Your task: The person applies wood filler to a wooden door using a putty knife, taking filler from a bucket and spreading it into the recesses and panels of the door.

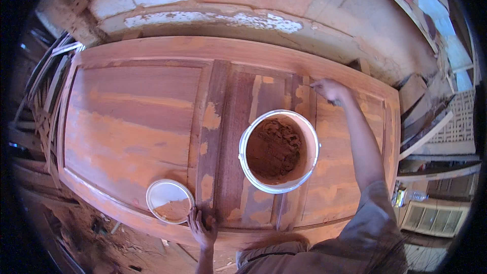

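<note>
A paneled wooden door (134,83) lies flat before me, smeared with orange-brown filler in patches and streaks. On its middle stands a white bucket (242,160) holding reddish-brown paste (274,147). To the left, near the front edge, lies a round white lid (165,193) with some paste on it. My left hand (204,229) rests at the door's front edge beside the lid, fingers stretched; whether they touch its rim is unclear. Reaching past the bucket, my right hand (331,90) is closed at the far side, fingertips by a panel groove. What it holds, if anything, is too small to name.
A stained wall (324,15) runs behind the door's far edge. Wood strips (48,96) are stacked at the left. On the right are leaning boards (423,132), a lattice panel (459,119) and a clear bottle (417,196). Debris litters the floor (122,243) at lower left.
</note>
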The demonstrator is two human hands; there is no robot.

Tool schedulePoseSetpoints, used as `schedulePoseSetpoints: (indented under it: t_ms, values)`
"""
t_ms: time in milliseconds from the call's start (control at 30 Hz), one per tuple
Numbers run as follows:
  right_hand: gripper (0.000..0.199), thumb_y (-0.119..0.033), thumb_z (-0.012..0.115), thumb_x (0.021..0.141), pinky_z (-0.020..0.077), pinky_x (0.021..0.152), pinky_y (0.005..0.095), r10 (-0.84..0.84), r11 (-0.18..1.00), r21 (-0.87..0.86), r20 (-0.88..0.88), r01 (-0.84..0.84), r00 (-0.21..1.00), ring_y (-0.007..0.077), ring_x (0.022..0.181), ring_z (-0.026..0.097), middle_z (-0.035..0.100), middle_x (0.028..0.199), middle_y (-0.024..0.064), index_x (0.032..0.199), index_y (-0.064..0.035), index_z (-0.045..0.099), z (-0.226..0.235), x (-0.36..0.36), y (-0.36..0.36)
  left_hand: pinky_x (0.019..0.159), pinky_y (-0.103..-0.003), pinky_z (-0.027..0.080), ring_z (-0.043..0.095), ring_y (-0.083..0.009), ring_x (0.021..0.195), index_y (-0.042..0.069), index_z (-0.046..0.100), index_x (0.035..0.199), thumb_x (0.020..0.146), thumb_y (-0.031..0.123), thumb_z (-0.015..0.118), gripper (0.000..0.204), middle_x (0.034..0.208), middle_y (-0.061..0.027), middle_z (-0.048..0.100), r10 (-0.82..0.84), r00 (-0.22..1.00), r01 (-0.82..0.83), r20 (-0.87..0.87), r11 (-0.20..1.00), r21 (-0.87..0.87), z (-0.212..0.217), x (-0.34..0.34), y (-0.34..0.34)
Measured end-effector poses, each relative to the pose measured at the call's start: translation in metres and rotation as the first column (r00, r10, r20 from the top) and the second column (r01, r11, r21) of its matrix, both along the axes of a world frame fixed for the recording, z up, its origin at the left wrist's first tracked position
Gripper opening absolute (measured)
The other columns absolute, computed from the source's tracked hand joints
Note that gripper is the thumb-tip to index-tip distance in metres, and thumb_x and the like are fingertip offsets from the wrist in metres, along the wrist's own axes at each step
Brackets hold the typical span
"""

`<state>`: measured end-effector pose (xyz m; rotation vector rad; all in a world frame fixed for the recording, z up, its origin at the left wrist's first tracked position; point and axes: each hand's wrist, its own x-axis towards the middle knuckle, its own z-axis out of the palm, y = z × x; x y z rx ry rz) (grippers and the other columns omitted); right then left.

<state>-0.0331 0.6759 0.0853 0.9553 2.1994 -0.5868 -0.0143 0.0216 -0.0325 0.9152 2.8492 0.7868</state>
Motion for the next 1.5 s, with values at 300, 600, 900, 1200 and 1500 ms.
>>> schedulePoseSetpoints:
  t_ms: [300,600,900,1200,1500]
  values:
    - [0.04,-0.023,0.042,0.098,0.0556,0.066,0.0418,-0.03,0.98,0.192,-0.151,0.059,0.988,0.027,0.07,0.068,0.069,0.096,0.0185,0.134,-0.0164,0.058,-0.032,-0.02,0.024,0.111,-0.058,0.031,0.045,-0.0431,0.131,0.0,0.048,0.131,0.084,0.025,0.069,0.057,0.139,-0.0246,0.049,-0.005,0.999,0.006,0.045,0.999,-0.04,0.004,-0.001,0.004]
    - [0.031,-0.017,0.046,0.092,0.0534,0.081,0.0487,0.016,0.968,0.248,-0.212,0.038,0.977,0.0392,0.091,0.067,0.068,0.103,0.0231,0.113,-0.0057,0.065,-0.092,-0.031,0.048,0.11,-0.059,0.032,0.046,-0.0434,0.13,0.0,0.049,0.13,0.086,0.025,0.068,0.055,0.138,-0.0256,0.05,-0.024,0.999,0.025,0.024,0.999,-0.035,0.002,0.0,0.004]
    - [0.027,-0.021,0.049,0.095,0.0548,0.069,0.0443,-0.041,0.976,0.177,-0.434,0.13,0.9,0.0365,0.073,0.067,0.067,0.089,0.0251,0.11,-0.0067,0.065,-0.033,-0.016,-0.033,0.11,-0.059,0.032,0.046,-0.0426,0.13,0.0,0.049,0.13,0.087,0.025,0.067,0.053,0.138,-0.0248,0.05,0.004,1.0,-0.005,-0.008,0.999,-0.037,0.003,0.0,-0.002]
    - [0.026,-0.024,0.048,0.095,0.0519,0.069,0.0446,-0.135,0.961,0.217,-0.184,0.174,0.974,0.0285,0.071,0.066,0.068,0.083,0.0195,0.099,-0.0045,0.065,-0.056,-0.035,0.037,0.111,-0.058,0.031,0.045,-0.0422,0.131,0.001,0.05,0.129,0.087,0.025,0.067,0.052,0.139,-0.024,0.05,0.01,0.999,-0.009,0.033,1.0,-0.015,0.007,0.002,0.003]
    - [0.028,-0.025,0.048,0.097,0.0532,0.059,0.0415,-0.213,0.973,0.078,-0.063,0.218,0.975,0.0273,0.06,0.065,0.067,0.079,0.0199,0.101,-0.0021,0.064,-0.031,-0.023,-0.005,0.111,-0.058,0.031,0.046,-0.0428,0.13,0.001,0.049,0.128,0.086,0.024,0.068,0.052,0.138,-0.024,0.05,0.018,1.0,-0.018,0.002,0.998,-0.058,-0.003,0.0,-0.004]
